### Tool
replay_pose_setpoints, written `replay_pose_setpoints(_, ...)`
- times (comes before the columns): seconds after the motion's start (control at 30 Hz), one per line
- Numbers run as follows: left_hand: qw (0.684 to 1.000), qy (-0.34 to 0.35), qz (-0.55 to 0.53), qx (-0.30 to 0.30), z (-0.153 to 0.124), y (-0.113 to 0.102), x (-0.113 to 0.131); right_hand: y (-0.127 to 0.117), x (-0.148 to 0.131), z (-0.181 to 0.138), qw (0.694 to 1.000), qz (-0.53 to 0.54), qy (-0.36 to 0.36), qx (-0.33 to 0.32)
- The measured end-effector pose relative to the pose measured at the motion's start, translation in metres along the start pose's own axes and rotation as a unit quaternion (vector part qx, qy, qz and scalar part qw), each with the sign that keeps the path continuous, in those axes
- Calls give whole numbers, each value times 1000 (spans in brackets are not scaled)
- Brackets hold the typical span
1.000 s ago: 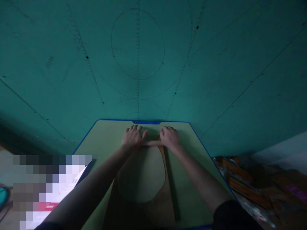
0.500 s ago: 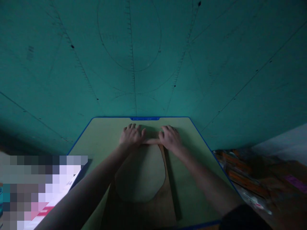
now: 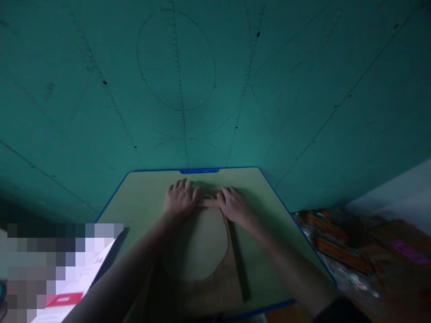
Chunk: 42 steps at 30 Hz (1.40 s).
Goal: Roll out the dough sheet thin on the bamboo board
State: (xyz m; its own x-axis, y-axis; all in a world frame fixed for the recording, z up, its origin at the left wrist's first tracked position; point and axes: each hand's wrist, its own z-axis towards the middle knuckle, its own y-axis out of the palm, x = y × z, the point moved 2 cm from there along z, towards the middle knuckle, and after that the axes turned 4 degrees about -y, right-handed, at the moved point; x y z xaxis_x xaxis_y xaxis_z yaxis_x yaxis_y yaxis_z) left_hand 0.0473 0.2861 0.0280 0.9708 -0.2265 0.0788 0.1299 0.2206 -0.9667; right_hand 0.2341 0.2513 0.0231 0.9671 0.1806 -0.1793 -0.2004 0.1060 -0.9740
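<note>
A flat, pale sheet of dough with a rounded outline lies on a brown wooden board. Across its far end runs a thin wooden rolling pin, whose middle shows between my hands. My left hand presses over the pin's left end, fingers pointing forward and thumb toward the middle. Over the right end lies my right hand, its fingers curled forward. Both palms cover the pin's ends. A narrow curved edge of dough shows just beyond the pin. My left forearm hides the left side of the dough and board.
The board lies on a pale table with a blue rim. Behind it rises a green sheet marked with rulers and circles. Boxes and plastic-wrapped items sit low at the right. A white and red package is at the lower left.
The whole view has shifted slightly. My hands remain on the rolling pin, which sits slightly nearer to me on the dough, and the dough's far edge now shows beyond it.
</note>
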Motion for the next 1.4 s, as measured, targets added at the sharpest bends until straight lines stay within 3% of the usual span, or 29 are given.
replay_pose_setpoints(0.13,999,49,-5,11,-49,1,-10,3,-14,-65,993,6,-100,59)
replay_pose_setpoints(0.27,992,115,-35,48,-77,1,-21,5,-28,-107,990,23,-118,73)
replay_pose_setpoints(0.4,986,152,-47,42,-85,-4,-21,-3,-40,-130,990,60,-101,80)
replay_pose_setpoints(0.53,978,195,-70,-2,-85,-12,-10,-9,-40,-149,979,143,-110,96)
replay_pose_setpoints(0.67,978,195,-73,-18,-79,-14,8,0,-31,-166,982,114,-74,128)
replay_pose_setpoints(0.9,984,165,-52,-50,-34,-3,54,7,-16,-141,994,30,0,101)
replay_pose_setpoints(1.2,989,111,-60,-78,32,14,98,-6,42,-88,997,15,53,51)
replay_pose_setpoints(1.3,991,90,-60,-74,40,14,105,-9,51,-77,997,-5,51,58)
replay_pose_setpoints(1.4,992,93,-58,-57,23,9,99,-9,40,-86,996,4,43,75)
